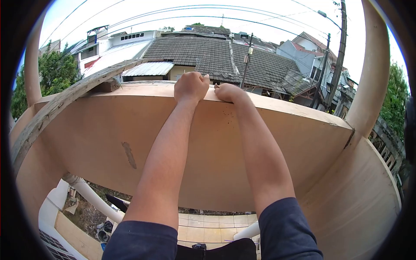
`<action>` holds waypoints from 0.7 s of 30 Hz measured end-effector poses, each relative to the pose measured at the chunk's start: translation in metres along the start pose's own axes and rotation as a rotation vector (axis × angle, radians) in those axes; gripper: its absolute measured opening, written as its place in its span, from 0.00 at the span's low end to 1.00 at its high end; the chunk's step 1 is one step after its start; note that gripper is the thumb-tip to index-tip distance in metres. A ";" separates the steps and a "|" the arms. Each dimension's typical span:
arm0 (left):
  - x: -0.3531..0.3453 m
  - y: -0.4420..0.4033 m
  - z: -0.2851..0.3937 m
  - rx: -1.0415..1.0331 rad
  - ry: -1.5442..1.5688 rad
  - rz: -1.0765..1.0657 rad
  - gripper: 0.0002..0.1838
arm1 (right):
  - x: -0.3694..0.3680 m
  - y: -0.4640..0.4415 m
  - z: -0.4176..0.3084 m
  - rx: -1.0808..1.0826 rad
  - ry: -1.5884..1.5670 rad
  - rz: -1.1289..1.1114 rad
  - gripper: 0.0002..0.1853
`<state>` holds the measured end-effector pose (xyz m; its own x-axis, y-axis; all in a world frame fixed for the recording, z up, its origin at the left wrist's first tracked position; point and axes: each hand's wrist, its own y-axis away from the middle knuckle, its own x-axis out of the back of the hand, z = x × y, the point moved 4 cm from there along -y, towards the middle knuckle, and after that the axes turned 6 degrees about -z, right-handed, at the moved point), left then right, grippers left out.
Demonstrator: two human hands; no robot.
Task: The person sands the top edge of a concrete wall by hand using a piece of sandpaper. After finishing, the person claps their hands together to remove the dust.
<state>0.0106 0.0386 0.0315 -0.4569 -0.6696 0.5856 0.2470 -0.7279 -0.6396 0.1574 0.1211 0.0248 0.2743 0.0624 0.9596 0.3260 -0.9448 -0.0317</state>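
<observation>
Both my arms reach forward to the top of a peach-painted parapet wall [143,125]. My left hand [190,86] is closed in a fist at the top edge, its thumb side toward the right; whatever it may hold is hidden. Just to its right, my right hand [230,92] rests low against the ledge with its fingers bent over the far side. A small brownish bit shows by its fingertips, too small to name. Small dark specks mark the wall face below this hand.
A long weathered plank [56,106] slants across the left, near a brown block [106,85] on the ledge. Round columns stand at left and right [368,65]. Below lies a tiled floor [212,234] with a white pipe [93,197]. Roofs and overhead wires are beyond.
</observation>
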 end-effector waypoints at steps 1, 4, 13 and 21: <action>0.000 0.000 0.000 0.022 0.008 -0.002 0.21 | -0.001 0.002 -0.008 -0.088 0.035 0.022 0.24; 0.000 0.000 -0.001 0.022 -0.013 -0.009 0.21 | 0.001 0.007 -0.009 -0.167 0.068 0.047 0.24; 0.001 0.000 0.000 0.070 -0.010 -0.055 0.22 | 0.005 0.017 -0.003 -0.047 -0.053 0.025 0.25; 0.001 -0.001 0.001 0.065 -0.023 -0.035 0.22 | -0.003 -0.004 0.004 -0.169 0.029 0.147 0.24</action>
<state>0.0104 0.0384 0.0333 -0.4467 -0.6461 0.6189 0.2865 -0.7586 -0.5852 0.1592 0.1260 0.0209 0.2806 -0.0869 0.9559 0.1278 -0.9836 -0.1269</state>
